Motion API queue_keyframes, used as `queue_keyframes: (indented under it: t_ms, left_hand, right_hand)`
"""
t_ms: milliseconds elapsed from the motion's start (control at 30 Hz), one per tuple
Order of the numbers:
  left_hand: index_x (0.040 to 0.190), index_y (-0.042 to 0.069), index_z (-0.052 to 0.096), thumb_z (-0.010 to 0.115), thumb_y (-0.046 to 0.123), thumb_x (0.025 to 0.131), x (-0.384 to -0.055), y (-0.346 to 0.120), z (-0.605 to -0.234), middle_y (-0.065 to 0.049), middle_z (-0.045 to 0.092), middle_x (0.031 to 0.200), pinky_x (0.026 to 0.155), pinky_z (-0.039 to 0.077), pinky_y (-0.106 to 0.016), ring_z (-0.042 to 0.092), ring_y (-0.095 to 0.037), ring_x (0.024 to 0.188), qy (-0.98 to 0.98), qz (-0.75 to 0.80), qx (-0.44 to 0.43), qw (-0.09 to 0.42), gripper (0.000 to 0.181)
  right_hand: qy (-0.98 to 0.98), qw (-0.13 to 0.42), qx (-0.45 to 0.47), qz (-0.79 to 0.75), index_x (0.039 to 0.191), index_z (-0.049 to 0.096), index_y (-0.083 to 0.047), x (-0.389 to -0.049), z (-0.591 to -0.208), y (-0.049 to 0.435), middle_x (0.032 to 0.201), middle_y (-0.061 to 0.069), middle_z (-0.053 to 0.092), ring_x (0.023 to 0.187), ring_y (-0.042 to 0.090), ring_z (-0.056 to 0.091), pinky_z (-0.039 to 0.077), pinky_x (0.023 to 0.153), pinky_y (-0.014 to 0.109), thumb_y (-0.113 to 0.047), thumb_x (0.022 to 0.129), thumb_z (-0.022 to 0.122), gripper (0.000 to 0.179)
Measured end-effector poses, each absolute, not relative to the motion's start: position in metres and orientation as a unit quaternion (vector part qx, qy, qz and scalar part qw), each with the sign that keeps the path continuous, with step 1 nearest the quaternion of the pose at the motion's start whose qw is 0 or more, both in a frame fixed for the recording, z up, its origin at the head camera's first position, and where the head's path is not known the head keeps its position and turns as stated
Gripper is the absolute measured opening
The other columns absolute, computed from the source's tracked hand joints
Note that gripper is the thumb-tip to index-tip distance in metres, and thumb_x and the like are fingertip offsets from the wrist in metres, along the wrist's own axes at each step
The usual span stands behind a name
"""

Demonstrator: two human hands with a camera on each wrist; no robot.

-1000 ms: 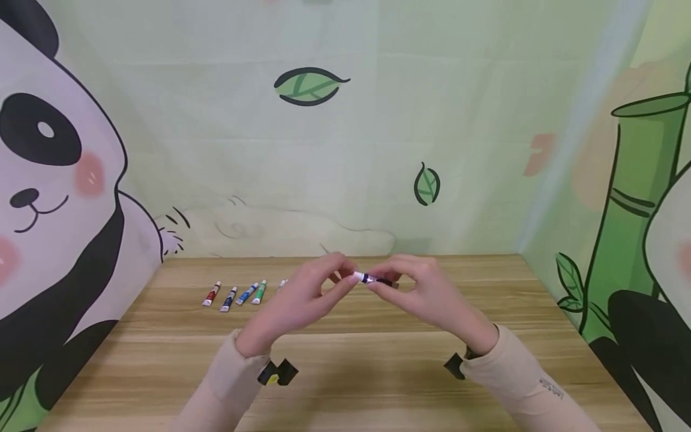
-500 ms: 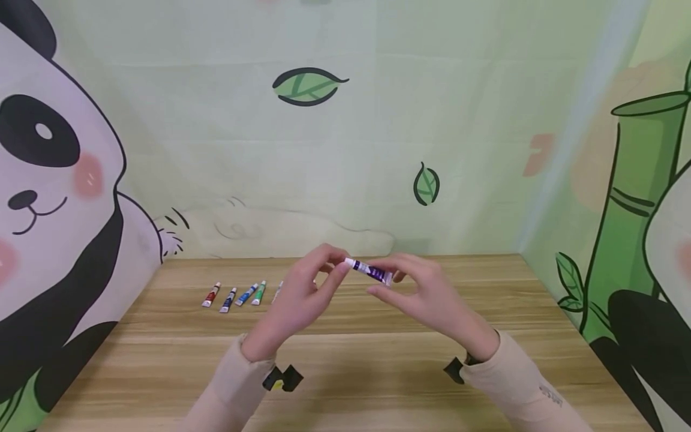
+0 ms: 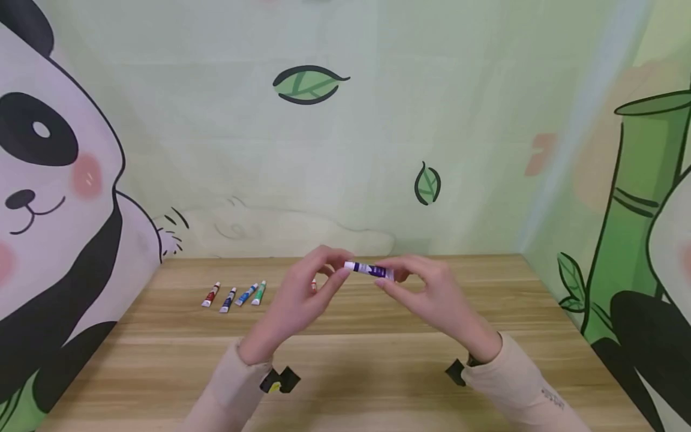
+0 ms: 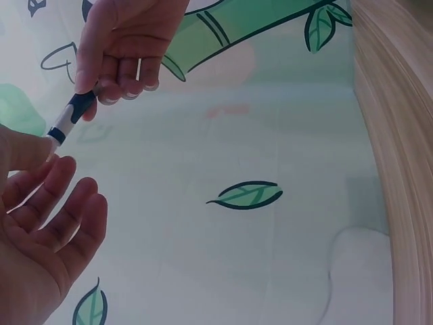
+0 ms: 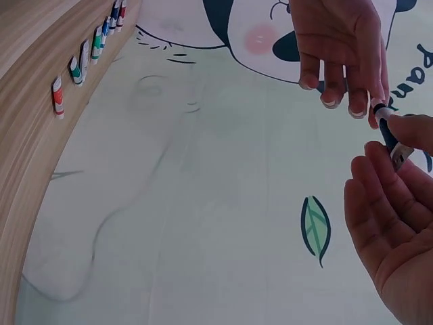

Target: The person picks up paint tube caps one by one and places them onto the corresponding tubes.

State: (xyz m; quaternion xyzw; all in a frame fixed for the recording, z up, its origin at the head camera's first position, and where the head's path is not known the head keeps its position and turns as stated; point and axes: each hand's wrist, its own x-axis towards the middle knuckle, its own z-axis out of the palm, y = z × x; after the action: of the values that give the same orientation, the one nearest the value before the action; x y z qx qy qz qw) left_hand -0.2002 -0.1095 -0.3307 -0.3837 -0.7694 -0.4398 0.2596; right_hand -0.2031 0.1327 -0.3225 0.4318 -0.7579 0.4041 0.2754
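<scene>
A small purple paint tube [image 3: 369, 270] with a white cap is held up over the table between both hands, lying nearly level. At its cap end, the left hand [image 3: 305, 291] pinches it between thumb and fingertips. The right hand [image 3: 432, 294] pinches the flat crimped end. In the left wrist view the tube [image 4: 73, 116] runs slantwise from one hand to the other. Seen from the right wrist, the tube [image 5: 387, 128] is partly covered by the right thumb.
On the wooden table [image 3: 345, 372] lie a red tube [image 3: 211, 294], a dark blue tube [image 3: 228, 300], a blue tube [image 3: 246, 294] and a green tube [image 3: 259, 293]. The right wrist view shows further tubes, with an orange-red one [image 5: 58, 98] at the row's end. A printed cloth [image 3: 345, 150] stands behind.
The tube has come up slightly and turned so its purple label shows. The right fingers let more of it show, then close again on its crimped end. The left hand keeps the cap end.
</scene>
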Motion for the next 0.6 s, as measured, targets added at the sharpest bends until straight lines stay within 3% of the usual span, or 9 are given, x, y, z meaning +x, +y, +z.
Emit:
queue_keyframes:
  t_ms: [100, 267, 367, 500, 600]
  left_hand:
    - [0.119, 0.007, 0.065, 0.064, 0.01, 0.1, -0.1996, -0.1121, -0.331, 0.002, 0.065, 0.099, 0.071, 0.055, -0.029, 0.061, -0.013, 0.087, -0.774, -0.445, -0.375, 0.25, 0.02]
    - [0.111, 0.012, 0.067, 0.06, 0.022, 0.103, -0.1983, -0.1138, -0.3305, 0.006, 0.064, 0.092, 0.056, 0.045, -0.027, 0.058, -0.014, 0.075, -0.8, -0.431, -0.35, 0.226, 0.014]
    - [0.109, 0.014, 0.066, 0.059, 0.024, 0.104, -0.1975, -0.114, -0.3307, 0.007, 0.062, 0.089, 0.053, 0.042, -0.027, 0.055, -0.014, 0.072, -0.808, -0.418, -0.354, 0.216, 0.013]
    - [0.111, 0.014, 0.063, 0.06, 0.019, 0.103, -0.1973, -0.1141, -0.3309, 0.005, 0.062, 0.093, 0.054, 0.044, -0.026, 0.058, -0.012, 0.08, -0.803, -0.409, -0.374, 0.22, 0.01]
    - [0.114, 0.012, 0.062, 0.062, 0.015, 0.101, -0.1988, -0.1138, -0.3307, 0.004, 0.063, 0.097, 0.065, 0.053, -0.029, 0.059, -0.011, 0.088, -0.796, -0.408, -0.384, 0.229, 0.013]
  right_hand:
    - [-0.757, 0.282, 0.428, 0.404, 0.11, 0.075, -0.009, -0.2035, -0.3237, 0.1323, 0.093, -0.004, 0.074, 0.076, 0.01, 0.062, 0.052, 0.068, 0.024, 0.001, 0.081, 0.082, 0.031]
    - [-0.754, 0.288, 0.428, 0.407, 0.11, 0.075, -0.009, -0.204, -0.3239, 0.1325, 0.095, -0.002, 0.074, 0.077, 0.011, 0.064, 0.052, 0.069, 0.023, 0.001, 0.082, 0.081, 0.031]
    - [-0.755, 0.284, 0.427, 0.409, 0.11, 0.075, -0.009, -0.2042, -0.3241, 0.1329, 0.094, -0.003, 0.074, 0.077, 0.011, 0.064, 0.053, 0.068, 0.024, 0.001, 0.082, 0.081, 0.031]
    - [-0.759, 0.276, 0.424, 0.41, 0.11, 0.075, -0.01, -0.2047, -0.3247, 0.1333, 0.095, -0.004, 0.074, 0.077, 0.01, 0.064, 0.053, 0.066, 0.026, 0.0, 0.082, 0.081, 0.03]
    - [-0.761, 0.275, 0.419, 0.413, 0.11, 0.075, -0.01, -0.2056, -0.3249, 0.1335, 0.096, -0.004, 0.075, 0.078, 0.011, 0.065, 0.052, 0.064, 0.026, -0.001, 0.083, 0.081, 0.029]
